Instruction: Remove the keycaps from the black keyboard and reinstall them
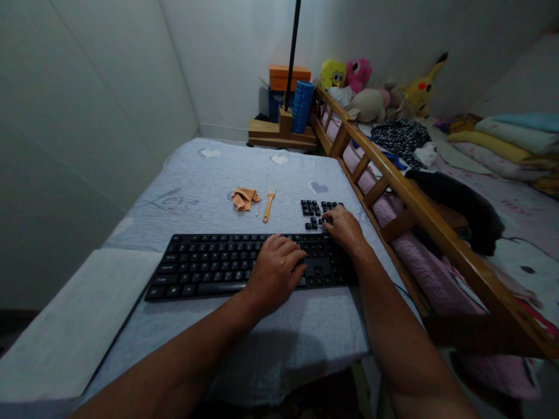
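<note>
A black keyboard [218, 288] lies across the cloth-covered table in front of me. Its right side, with the arrow and number blocks, shows bare sockets without caps. My left hand [276, 269] lies flat over the keys right of centre, open, thumb pointing right. Behind the keyboard's right end sit several loose black keycaps [311, 208] in small groups. Among them is my right hand [343, 228], its fingers bent and drawn together at the caps; what is between the fingertips is hidden. Left of the caps lie a yellow-handled brush [268, 206], a thin cotton swab [257, 208] and a crumpled orange cloth [244, 198].
A wooden bed rail [393, 174] runs along the table's right side, with plush toys and folded bedding beyond. At the left edge lies a white sheet [82, 320]. Behind the table stand a dark pole [292, 52], a blue roller [303, 107] and an orange box [288, 75].
</note>
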Motion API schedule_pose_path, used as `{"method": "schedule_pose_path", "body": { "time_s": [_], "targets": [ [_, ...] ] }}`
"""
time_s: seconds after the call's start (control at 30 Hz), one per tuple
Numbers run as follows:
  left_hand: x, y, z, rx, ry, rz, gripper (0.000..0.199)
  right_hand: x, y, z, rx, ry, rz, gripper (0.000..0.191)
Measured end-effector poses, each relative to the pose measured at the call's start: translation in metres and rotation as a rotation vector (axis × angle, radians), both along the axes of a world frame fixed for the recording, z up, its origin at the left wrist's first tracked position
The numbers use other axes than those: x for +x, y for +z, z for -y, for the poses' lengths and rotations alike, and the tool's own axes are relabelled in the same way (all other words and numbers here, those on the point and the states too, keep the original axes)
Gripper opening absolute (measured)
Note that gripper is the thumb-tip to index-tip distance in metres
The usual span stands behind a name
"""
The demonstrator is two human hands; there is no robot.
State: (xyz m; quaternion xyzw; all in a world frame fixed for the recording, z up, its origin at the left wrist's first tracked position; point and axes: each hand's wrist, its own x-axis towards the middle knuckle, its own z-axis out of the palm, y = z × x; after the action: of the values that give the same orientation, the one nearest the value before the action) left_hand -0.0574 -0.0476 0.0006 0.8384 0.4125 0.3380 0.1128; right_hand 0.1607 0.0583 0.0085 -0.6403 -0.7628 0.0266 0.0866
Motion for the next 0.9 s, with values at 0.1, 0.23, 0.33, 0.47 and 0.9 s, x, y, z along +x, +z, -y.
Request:
{"method": "schedule_pose_path", "body": {
  "time_s": [0.1,0.23,0.33,0.47,0.9],
  "targets": [
    [0.0002,0.0008,0.0001,0.001,0.004,-0.003,0.011,-0.0015,-0.0009,-0.0004,-0.003,-0.011,0.008,0.022],
    [-0.0004,0.0005,-0.0001,0.009,-0.002,-0.003,0.011,-0.0043,0.0005,0.0001,-0.012,-0.012,0.041,0.023],
    [-0.0006,-0.0002,-0.0003,0.007,-0.002,-0.004,0.011,-0.0065,0.0014,0.0009,-0.036,-0.026,0.073,0.025],
    [-0.0006,-0.0012,-0.0001,-0.003,-0.007,-0.009,0.011,-0.0073,0.0007,0.0003,-0.056,-0.023,0.096,0.026],
    [-0.0007,-0.0008,0.0001,-0.011,-0.005,-0.004,0.01,-0.0083,0.0,-0.003,-0.094,-0.049,0.092,0.026]
  ]
}}
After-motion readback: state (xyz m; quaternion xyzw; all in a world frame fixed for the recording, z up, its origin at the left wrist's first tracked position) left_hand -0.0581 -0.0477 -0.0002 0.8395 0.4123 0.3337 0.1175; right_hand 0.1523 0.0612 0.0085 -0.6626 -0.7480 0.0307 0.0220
